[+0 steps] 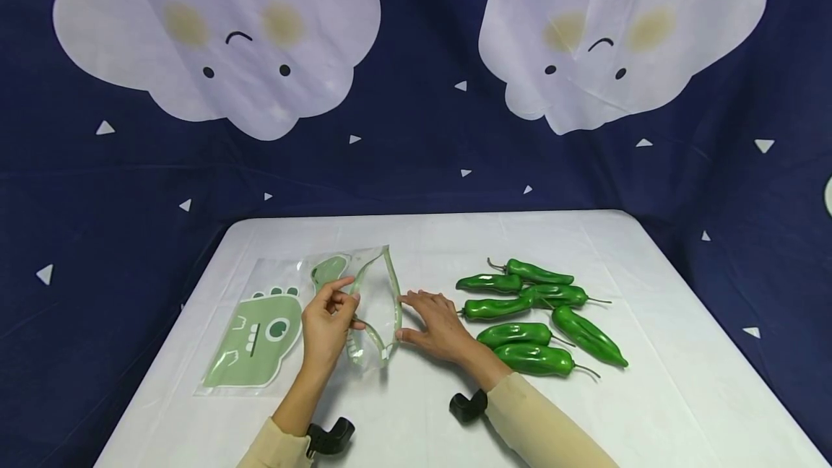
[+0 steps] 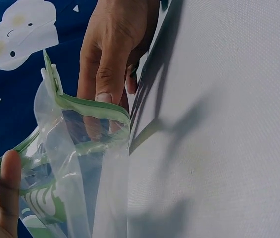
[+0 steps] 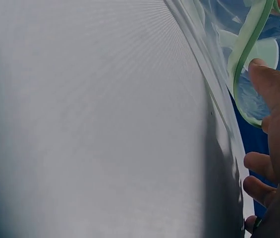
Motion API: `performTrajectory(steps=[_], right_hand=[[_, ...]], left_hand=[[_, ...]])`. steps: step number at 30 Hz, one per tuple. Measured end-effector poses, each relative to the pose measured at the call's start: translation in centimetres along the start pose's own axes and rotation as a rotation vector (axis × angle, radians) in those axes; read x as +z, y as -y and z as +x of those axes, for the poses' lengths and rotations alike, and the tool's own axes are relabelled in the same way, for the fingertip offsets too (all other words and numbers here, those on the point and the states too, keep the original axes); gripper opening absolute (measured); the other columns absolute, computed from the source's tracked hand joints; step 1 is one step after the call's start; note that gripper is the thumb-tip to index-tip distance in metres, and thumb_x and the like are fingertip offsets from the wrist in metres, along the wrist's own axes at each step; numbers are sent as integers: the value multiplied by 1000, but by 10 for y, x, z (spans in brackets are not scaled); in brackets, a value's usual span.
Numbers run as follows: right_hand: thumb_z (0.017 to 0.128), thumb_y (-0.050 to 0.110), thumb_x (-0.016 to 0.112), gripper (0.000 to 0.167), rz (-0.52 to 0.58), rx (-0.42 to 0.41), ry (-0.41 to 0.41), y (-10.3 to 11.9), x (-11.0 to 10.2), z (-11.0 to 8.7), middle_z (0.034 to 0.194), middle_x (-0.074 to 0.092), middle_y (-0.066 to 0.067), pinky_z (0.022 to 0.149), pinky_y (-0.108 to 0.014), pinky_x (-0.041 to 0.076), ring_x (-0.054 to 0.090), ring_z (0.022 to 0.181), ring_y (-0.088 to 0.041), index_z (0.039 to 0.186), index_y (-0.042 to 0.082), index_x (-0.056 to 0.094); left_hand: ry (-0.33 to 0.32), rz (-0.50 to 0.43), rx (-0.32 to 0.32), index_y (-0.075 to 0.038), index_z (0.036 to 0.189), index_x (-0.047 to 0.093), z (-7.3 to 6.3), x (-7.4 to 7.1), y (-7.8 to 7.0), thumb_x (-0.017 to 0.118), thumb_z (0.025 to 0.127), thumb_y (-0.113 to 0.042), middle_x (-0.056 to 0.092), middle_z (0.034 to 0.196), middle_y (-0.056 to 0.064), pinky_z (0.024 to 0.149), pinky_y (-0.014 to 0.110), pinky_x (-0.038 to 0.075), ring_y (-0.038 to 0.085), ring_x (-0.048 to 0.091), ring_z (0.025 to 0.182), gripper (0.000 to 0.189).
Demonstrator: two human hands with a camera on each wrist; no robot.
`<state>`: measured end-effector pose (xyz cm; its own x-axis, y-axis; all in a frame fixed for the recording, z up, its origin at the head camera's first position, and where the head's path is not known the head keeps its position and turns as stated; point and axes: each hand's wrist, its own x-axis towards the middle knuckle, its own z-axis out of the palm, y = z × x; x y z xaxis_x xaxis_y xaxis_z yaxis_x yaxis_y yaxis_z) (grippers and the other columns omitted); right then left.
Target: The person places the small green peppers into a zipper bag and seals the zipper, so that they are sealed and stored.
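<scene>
A clear plastic zip bag (image 1: 378,302) with a green-edged mouth stands gaping between my hands. A green cartoon creature is printed on its flat part at left. My left hand (image 1: 330,320) pinches one side of the mouth; in the left wrist view its fingers (image 2: 8,186) are at the green edge. From the right, my right hand (image 1: 437,325) touches the opposite edge, thumb and forefinger spread apart. In the right wrist view the right thumb (image 3: 268,82) lies against the green rim, the other fingers bent loosely. Nothing shows inside the bag's mouth.
Several green chili peppers (image 1: 588,336) lie on the white table (image 1: 689,388) to the right, close to my right forearm. Black wrist mounts (image 1: 468,406) sit under both sleeves. A dark blue cloth (image 1: 416,186) with clouds hangs behind the table.
</scene>
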<state>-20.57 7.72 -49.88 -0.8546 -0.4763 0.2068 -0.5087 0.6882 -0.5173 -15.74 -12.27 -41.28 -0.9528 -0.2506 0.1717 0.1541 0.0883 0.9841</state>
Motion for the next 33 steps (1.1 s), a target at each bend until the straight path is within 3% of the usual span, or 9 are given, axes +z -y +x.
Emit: performTrajectory(steps=[25,33], right_hand=[[83,48,65,64,-15,-65,-142,-2,-10,-5,141,50,-10,112,-55,30,43,132,-30,137,18,48],[82,43,69,64,15,-44,-129,1,-23,-10,143,48,-9,114,-55,28,40,135,-29,138,18,48]], left_hand=[[-4,-6,0,1,112,64,0,-1,-2,60,85,5,53,74,11,48,35,59,17,57,51,28],[-13,-9,4,1,112,65,-1,-2,-3,61,85,5,53,74,11,48,34,59,15,56,51,28]])
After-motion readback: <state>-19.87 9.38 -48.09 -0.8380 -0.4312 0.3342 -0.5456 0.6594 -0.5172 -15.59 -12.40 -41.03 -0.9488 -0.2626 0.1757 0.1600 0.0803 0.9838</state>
